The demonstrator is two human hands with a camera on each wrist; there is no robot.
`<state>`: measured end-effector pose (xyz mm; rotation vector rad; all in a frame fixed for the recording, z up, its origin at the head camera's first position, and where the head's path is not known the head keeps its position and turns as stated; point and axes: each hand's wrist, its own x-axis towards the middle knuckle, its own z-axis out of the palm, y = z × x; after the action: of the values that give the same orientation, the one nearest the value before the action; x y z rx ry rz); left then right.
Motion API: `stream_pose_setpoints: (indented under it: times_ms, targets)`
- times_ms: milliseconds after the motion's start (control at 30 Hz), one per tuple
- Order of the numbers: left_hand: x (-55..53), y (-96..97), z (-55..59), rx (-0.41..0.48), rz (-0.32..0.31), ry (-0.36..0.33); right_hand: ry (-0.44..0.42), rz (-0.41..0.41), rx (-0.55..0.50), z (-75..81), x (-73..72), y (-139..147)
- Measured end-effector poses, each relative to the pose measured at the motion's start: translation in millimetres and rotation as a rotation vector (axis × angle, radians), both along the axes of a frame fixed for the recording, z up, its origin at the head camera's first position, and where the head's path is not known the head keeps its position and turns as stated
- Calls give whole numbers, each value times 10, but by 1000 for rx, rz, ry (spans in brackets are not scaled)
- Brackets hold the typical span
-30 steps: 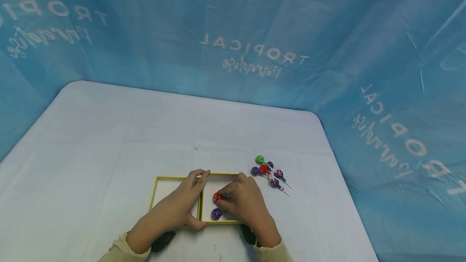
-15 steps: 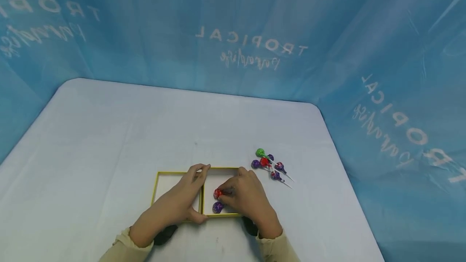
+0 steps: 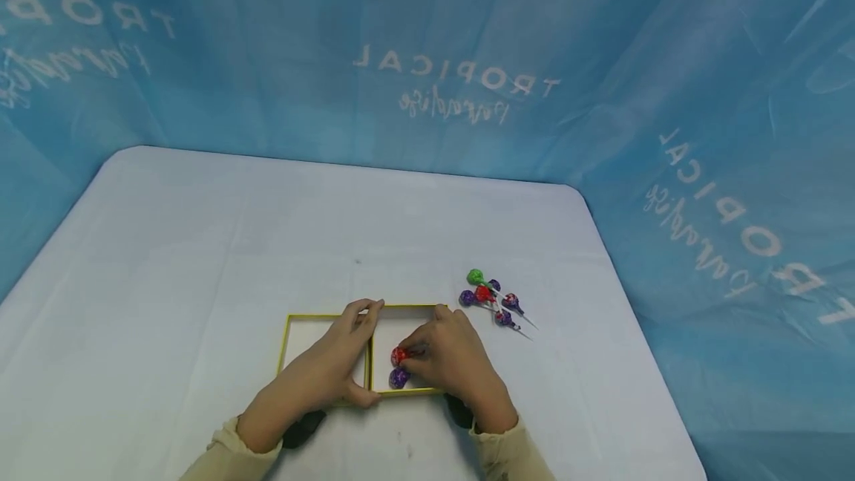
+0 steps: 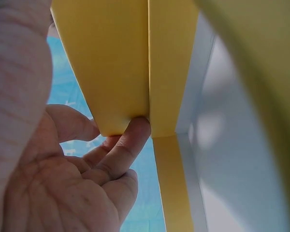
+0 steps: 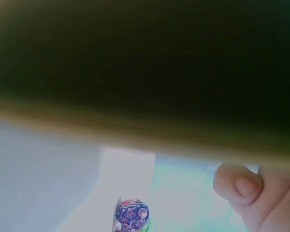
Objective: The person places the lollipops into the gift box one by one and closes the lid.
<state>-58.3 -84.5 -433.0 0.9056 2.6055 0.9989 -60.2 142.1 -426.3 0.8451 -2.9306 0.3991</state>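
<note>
Two shallow yellow-edged boxes stand side by side: a left box (image 3: 283, 347) and a right box (image 3: 409, 393), both white inside. My left hand (image 3: 327, 370) spans their meeting walls, fingers at the far edge and thumb at the near edge. In the left wrist view its fingertips (image 4: 137, 128) press the end of the yellow walls. Inside the right box, my right hand (image 3: 454, 358) pinches a red-wrapped lollipop (image 3: 398, 356), its stick mostly hidden by the fingers. Right beside it lies a purple-wrapped lollipop (image 3: 398, 378), also seen in the right wrist view.
To the right of the boxes, a loose pile of lollipops lies on the white tablecloth (image 3: 200, 243): a green one (image 3: 475, 277), a red one (image 3: 482, 293) and several purple ones (image 3: 503, 318). Blue printed curtains (image 3: 300, 58) hang around the table.
The red lollipop in my right hand has shifted slightly toward the near wall, closer to the purple one. My left hand stays on the boxes. The head view has tilted a little.
</note>
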Motion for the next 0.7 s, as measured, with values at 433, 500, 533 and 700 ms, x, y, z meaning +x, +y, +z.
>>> stream_pose_setpoints:
  times_ms: [433, 500, 533, 700]
  targets:
    - [-7, -58, 19, -9, 6, -29, -107, -40, 8, 30, 37, -65]
    - [-18, -65, 19, -2, 1, -19, -110, -52, 15, 54, 39, -73]
    - [-22, -65, 18, 5, -3, -13, -111, -61, 20, 65, 40, -73]
    - [-1, -64, -9, 21, -6, 22, -124, -72, 22, 98, 59, -64]
